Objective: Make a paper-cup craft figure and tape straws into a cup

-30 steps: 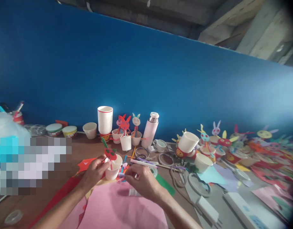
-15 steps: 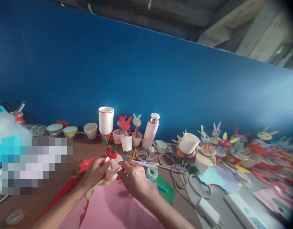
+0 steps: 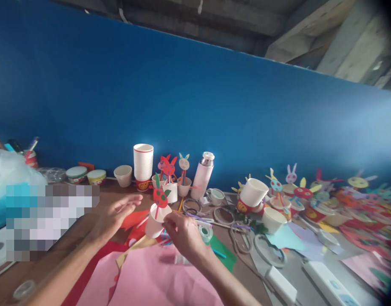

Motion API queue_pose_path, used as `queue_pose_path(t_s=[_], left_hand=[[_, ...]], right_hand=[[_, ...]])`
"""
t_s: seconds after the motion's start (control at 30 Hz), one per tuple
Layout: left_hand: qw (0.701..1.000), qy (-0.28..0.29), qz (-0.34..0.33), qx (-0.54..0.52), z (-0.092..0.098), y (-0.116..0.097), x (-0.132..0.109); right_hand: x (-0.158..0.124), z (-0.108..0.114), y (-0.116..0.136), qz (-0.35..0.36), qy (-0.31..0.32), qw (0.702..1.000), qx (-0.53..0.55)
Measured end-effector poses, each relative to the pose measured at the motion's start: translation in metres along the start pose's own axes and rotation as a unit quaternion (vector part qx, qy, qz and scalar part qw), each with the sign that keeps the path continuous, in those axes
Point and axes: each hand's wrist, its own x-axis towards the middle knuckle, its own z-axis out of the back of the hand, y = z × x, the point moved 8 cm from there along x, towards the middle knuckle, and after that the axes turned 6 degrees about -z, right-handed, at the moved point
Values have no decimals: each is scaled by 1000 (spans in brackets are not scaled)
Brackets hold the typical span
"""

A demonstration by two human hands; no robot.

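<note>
My right hand pinches the rim of a white paper cup and holds it tilted above the table. A red paper bunny head with green ears stands on a straw in that cup. My left hand hovers just left of the cup with its fingers stretched out, holding nothing. Under both hands lie a pink paper sheet and red paper scraps.
A stack of paper cups, several cups with bunny figures and a pink flask stand against the blue wall. A tape roll, wire rings and many finished bunny cups fill the right side. Small tubs sit at the back left.
My left hand let go of the cup and opened. My right hand took the cup by its rim and lifted it up and to the right, tilting it.
</note>
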Motion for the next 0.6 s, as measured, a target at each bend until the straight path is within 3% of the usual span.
queue_pose_path(t_s=[0.1,0.27,0.47,0.6], left_hand=[[995,54,28,75,2,14,-6],[975,144,29,166,-17,35,-21],[970,156,23,183,-27,44,-24],[978,149,38,141,-22,43,-24]], right_hand=[[0,10,-4,-7,1,1000,12],[-5,23,-12,-46,0,999,17],[-11,28,-12,-61,1,998,27],[-11,27,-11,-66,5,998,24]])
